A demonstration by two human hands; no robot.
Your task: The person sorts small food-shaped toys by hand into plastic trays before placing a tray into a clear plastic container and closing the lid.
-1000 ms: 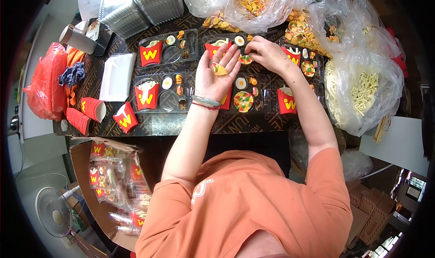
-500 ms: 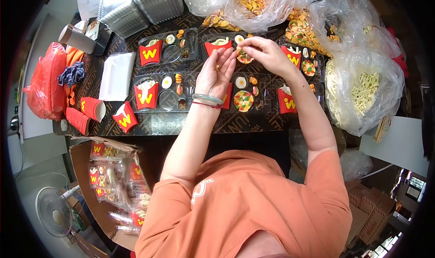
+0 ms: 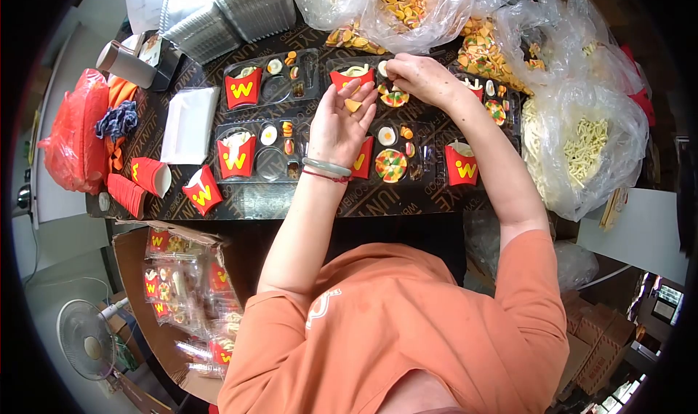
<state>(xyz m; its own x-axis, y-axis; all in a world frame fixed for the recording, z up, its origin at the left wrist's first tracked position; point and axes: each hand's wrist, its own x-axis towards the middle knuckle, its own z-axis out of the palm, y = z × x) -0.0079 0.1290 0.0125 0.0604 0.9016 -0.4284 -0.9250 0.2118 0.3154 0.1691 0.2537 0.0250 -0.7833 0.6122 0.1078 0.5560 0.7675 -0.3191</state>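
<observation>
My left hand [image 3: 340,126] is palm up over the middle trays, fingers loosely stretched, with a small orange wedge-shaped pizza slice [image 3: 353,105] lying on it. My right hand [image 3: 424,79] is pinched at the upper middle clear tray [image 3: 331,66], fingertips beside the fried-egg piece [image 3: 382,68]; whatever it grips is hidden. Just below those fingers, in the same tray, is a partly filled round pizza [image 3: 395,98]. That tray also has a red fries carton [image 3: 350,76]. In the tray below sit a round pizza [image 3: 391,165] and another egg piece [image 3: 387,135].
Two trays [image 3: 270,166] at left hold fries cartons and small pieces, their round wells unfilled. Bags of orange pieces [image 3: 403,3] and fries [image 3: 585,148] lie behind and right. Stacked clear trays [image 3: 218,21] stand back left. A cardboard box [image 3: 138,268] of packed sets sits below the table.
My right hand has moved away from my left palm to the egg side of the upper middle tray. My left hand has shifted slightly left and opened, showing the slice.
</observation>
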